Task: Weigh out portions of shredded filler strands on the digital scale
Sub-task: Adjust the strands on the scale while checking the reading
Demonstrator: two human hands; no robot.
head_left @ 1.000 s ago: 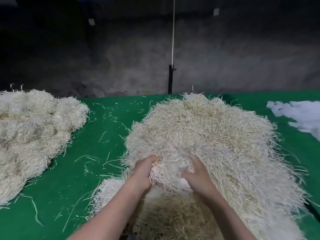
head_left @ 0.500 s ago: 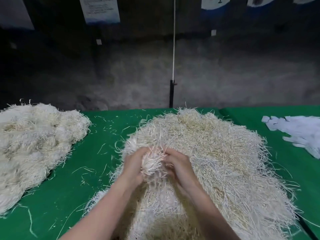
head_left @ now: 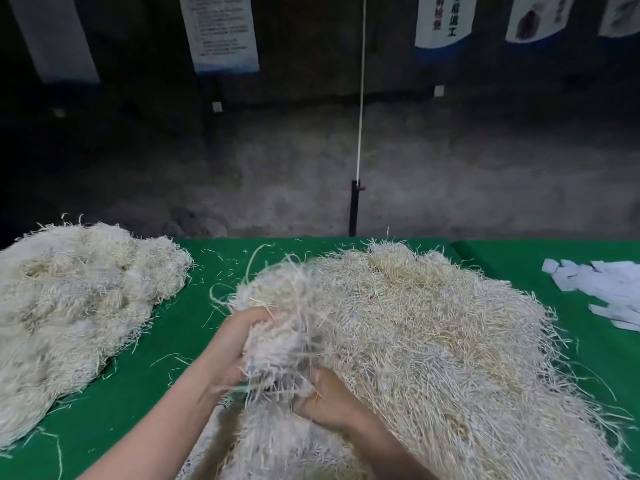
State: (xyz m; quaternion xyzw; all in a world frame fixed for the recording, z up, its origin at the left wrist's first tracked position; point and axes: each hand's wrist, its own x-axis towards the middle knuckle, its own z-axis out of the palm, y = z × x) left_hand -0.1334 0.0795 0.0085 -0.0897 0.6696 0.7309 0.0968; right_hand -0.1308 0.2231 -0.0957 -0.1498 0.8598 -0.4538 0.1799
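Fingers (head_left: 254, 315) of the left hand (head_left: 232, 348) are curled round a clump of strands (head_left: 277, 344) at lower centre, and the right hand (head_left: 334, 401) grips it from below, fingertips buried in the stuff. That clump sits on the near-left edge of the big pile (head_left: 433, 341) on the green table (head_left: 156, 393). A second pile (head_left: 76, 299) lies at left, paper slips (head_left: 609, 289) at right, and a white cord (head_left: 360, 98) hangs behind.
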